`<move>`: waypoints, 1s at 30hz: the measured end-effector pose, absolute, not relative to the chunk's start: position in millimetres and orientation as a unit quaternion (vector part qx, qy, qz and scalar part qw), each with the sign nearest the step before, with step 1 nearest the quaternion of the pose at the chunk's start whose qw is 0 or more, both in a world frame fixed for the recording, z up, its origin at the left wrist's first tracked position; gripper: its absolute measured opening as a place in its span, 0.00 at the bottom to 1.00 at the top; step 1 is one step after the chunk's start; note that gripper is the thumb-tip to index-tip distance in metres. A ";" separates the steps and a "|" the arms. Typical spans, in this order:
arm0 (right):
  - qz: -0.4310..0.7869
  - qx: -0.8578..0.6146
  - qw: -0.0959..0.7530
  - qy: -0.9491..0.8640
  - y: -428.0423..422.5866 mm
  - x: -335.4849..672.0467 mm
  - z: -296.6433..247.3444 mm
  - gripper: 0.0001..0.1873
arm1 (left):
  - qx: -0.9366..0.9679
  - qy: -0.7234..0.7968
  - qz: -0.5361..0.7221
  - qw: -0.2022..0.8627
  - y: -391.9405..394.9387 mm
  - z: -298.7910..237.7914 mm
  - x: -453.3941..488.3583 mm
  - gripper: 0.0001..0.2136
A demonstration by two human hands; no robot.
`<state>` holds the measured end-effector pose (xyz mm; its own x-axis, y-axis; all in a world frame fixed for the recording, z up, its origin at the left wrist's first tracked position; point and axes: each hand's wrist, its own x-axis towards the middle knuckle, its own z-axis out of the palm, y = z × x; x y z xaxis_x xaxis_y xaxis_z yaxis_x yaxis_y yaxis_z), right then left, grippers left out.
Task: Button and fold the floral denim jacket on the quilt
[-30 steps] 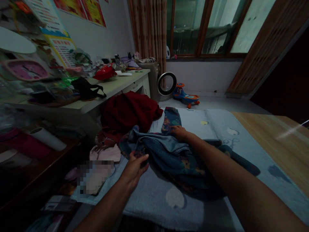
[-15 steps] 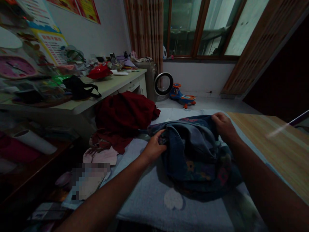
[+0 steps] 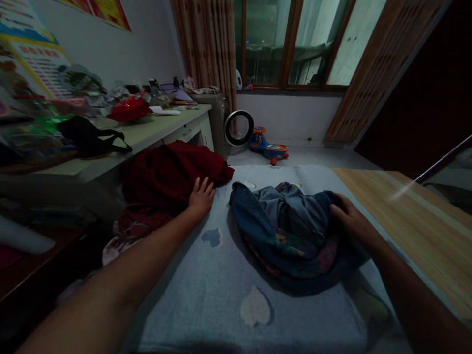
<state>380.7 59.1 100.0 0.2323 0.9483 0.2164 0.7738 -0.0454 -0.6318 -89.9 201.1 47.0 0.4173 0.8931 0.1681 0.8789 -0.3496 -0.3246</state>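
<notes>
Pale blue cloth [image 3: 195, 300] stretches toward the window [image 3: 269, 54] on my feed. On it I see the denim garment [image 3: 265, 236] bunched up, the right hand [image 3: 350, 216] pinching its edge. The left hand [image 3: 201, 197] spreads its fingers at the red cloth [image 3: 162, 172]; whether they touch, I can't tell.

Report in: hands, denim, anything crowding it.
Left hand open, by red cloth. Right hand gripping denim. Denim bunched on blue cover; red cloth apart from it.

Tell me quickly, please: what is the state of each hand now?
Left hand: open, holding nothing, at the red cloth.
Right hand: closed on the denim garment.
</notes>
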 end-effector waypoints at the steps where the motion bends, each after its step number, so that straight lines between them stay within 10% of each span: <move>1: 0.138 -0.693 0.321 -0.631 57.1 375.0 100.0 0.33 | -0.823 -0.535 0.043 0.187 204.4 44.7 -104.6 0.22; 30: 0.134 -0.729 0.170 -0.650 53.7 378.1 54.8 0.41 | -0.867 -0.465 0.064 0.167 304.1 39.3 -65.7 0.19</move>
